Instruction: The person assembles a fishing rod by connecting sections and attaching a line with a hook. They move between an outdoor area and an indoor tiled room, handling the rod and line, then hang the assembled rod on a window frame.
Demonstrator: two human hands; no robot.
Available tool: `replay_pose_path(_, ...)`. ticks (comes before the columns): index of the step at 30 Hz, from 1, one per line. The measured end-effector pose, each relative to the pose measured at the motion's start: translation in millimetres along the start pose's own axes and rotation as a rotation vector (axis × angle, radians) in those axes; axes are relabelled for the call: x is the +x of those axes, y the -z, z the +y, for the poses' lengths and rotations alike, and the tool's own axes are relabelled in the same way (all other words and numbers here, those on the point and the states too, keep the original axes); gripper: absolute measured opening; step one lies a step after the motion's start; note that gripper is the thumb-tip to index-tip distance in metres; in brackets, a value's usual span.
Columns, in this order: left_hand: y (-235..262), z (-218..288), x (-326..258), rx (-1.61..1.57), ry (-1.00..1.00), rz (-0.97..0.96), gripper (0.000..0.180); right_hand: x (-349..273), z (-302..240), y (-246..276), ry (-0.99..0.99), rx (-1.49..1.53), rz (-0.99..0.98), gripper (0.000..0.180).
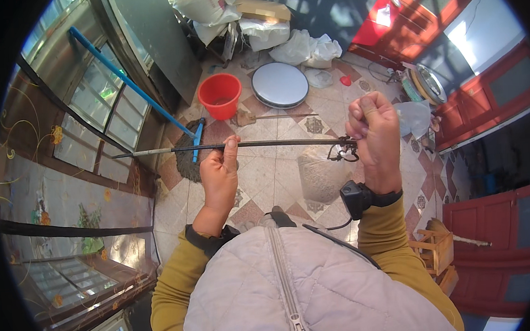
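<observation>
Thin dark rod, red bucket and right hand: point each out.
thin dark rod (288, 143), head view, on its middle span between the hands.
red bucket (220, 98), head view, on its outer wall.
right hand (375, 131), head view, on the hand's back.

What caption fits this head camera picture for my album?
Two hands, left hand and right hand, hold a thin dark rod above a tiled floor.

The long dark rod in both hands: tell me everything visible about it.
The rod is thin, dark and metal-looking, paler toward its left tip. It lies nearly level at chest height. The left hand grips it near the middle, thumb up against it. The right hand pinches its right end, where a tangle of dark wire hangs.
</observation>
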State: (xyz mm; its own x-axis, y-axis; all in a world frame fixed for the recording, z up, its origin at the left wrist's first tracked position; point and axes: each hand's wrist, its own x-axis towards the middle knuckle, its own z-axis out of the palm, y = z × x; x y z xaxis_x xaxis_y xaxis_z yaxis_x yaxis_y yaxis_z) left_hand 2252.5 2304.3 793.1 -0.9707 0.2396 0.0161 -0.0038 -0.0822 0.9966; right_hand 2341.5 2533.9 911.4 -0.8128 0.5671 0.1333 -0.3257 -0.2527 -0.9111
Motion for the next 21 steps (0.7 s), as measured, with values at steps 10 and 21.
replay_pose_path(10,2.6,-4.3,3.2,0.046,-0.003,0.011,0.048,0.2,1.6,-0.6,0.012,-0.029,0.009,0.017)
replay_pose_path(21,13.6,-6.8,1.9,-0.042,-0.004,-0.045,0.050,0.5,-2.0,2.3,0.025,-0.033,0.027,0.017)
